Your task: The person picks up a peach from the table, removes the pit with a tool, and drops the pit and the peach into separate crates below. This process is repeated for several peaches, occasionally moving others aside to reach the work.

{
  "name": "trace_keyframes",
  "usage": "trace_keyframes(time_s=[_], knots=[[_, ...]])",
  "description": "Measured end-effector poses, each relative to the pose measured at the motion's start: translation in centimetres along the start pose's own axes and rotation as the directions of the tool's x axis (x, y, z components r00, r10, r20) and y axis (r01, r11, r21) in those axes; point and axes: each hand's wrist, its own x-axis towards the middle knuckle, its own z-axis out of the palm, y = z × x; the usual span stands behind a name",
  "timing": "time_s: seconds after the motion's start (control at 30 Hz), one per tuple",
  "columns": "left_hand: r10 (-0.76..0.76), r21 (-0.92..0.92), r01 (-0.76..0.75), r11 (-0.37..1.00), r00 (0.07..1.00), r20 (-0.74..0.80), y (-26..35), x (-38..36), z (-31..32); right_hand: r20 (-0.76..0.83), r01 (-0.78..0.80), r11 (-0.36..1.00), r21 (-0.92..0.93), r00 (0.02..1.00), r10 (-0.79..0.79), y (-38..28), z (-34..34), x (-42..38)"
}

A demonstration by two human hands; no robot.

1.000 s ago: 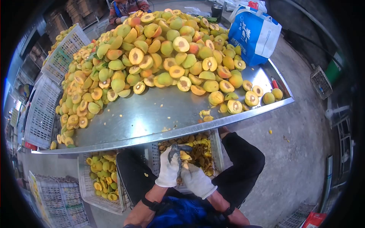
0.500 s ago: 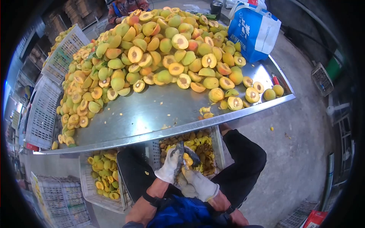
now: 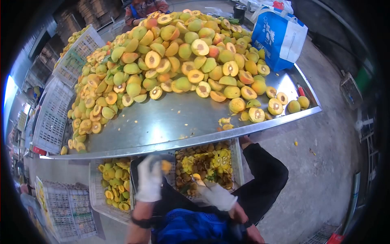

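My left hand (image 3: 149, 181), in a white glove with dark fingers, is blurred by motion above my left thigh. Its fingers are closed on a yellow-orange peach half (image 3: 165, 166). Over the front of the crate of scraps (image 3: 238, 158), my gloved right hand (image 3: 217, 196) is closed around a small thin tool (image 3: 198, 181), mostly hidden by the hand. A bit of yellow flesh (image 3: 197, 176) shows at the tool's tip. Peach pits and yellow trimmings (image 3: 221, 160) fill that crate. To the left, another crate (image 3: 96, 191) holds cut peach halves (image 3: 118, 179).
A large heap of halved peaches (image 3: 174, 53) covers much of the metal table (image 3: 158, 122). On its right are a blue-and-white bag (image 3: 280, 38) and a red-handled tool (image 3: 300, 90). Stacked crates (image 3: 67, 207) stand at left. Another person's sleeve (image 3: 150, 8) shows behind the heap.
My hands were together over the scrap crate and are now apart. The left has moved left with the peach half; the right stays low with the tool. The view has shifted slightly.
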Motion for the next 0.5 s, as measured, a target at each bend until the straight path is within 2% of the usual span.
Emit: trace_keyframes(time_s=[0.03, 0.07, 0.1, 0.17, 0.2, 0.27, 0.3, 0.37, 0.4, 0.5], knots=[[0.37, 0.51, -0.302, 0.805, 0.928, -0.035, -0.4, 0.5, -2.4, -0.184, -0.038, 0.947, -0.319, 0.983, -0.022, 0.4, -0.4, 1.1], [0.352, 0.702, -0.253, 0.665, 0.936, 0.004, 0.6, 1.3, -4.6, -0.027, -0.138, 0.943, 0.304, 0.988, 0.153, -2.2, -0.5, -0.9], [0.319, 0.853, -0.188, 0.486, 0.947, 0.027, 1.8, 1.7, -6.3, 0.011, -0.071, 0.943, 0.324, 0.997, 0.072, -2.4, -0.9, -1.5], [0.378, 0.803, -0.27, 0.531, 0.924, 0.06, 3.1, 3.3, -7.9, -0.036, -0.109, 0.967, 0.231, 0.992, 0.121, -2.3, -0.8, -0.8], [0.42, 0.682, -0.385, 0.622, 0.899, 0.125, 3.5, 4.6, -7.5, -0.103, -0.082, 0.99, 0.111, 0.99, 0.094, -2.3, -0.9, -0.2], [0.343, 0.492, -0.422, 0.762, 0.906, 0.247, 5.2, 7.2, -3.4, -0.224, -0.051, 0.99, -0.135, 0.974, 0.02, -1.7, -0.9, 0.7], [0.312, 0.388, -0.422, 0.819, 0.896, 0.317, 6.3, 8.5, -0.5, -0.211, -0.043, 0.992, -0.115, 0.977, 0.018, -0.8, -0.9, 0.9], [0.358, 0.34, -0.566, 0.751, 0.782, 0.511, 8.5, 11.1, 5.7, -0.192, -0.027, 0.997, -0.074, 0.981, 0.013, -0.6, -1.1, 0.8], [0.354, 0.353, -0.611, 0.708, 0.74, 0.571, 8.8, 12.2, 8.9, -0.206, -0.069, 0.986, -0.15, 0.978, 0.037, -1.5, -1.6, 0.0], [0.285, 0.418, -0.744, 0.521, 0.614, 0.736, 10.3, 14.4, 17.1, -0.362, 0.113, 0.927, -0.357, 0.898, -0.249, 1.0, -1.8, 0.8]])
